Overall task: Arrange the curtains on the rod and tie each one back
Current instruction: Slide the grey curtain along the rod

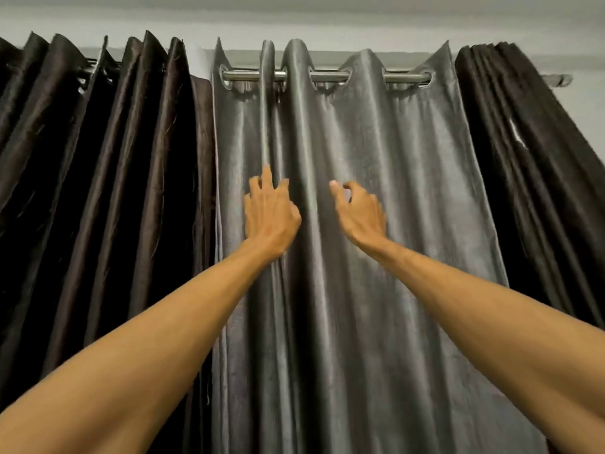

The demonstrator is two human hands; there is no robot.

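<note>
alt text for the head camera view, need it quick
Two bare arms reach up to a grey eyelet curtain on a metal rod; the left hand rests on a fold, the right hand is close beside it, fingers curled. Bunched dark brown curtains hang on either side.

Grey curtain (409, 191) on rod (330, 76), left hand (270, 214) touching, right hand (360, 214) near
</note>
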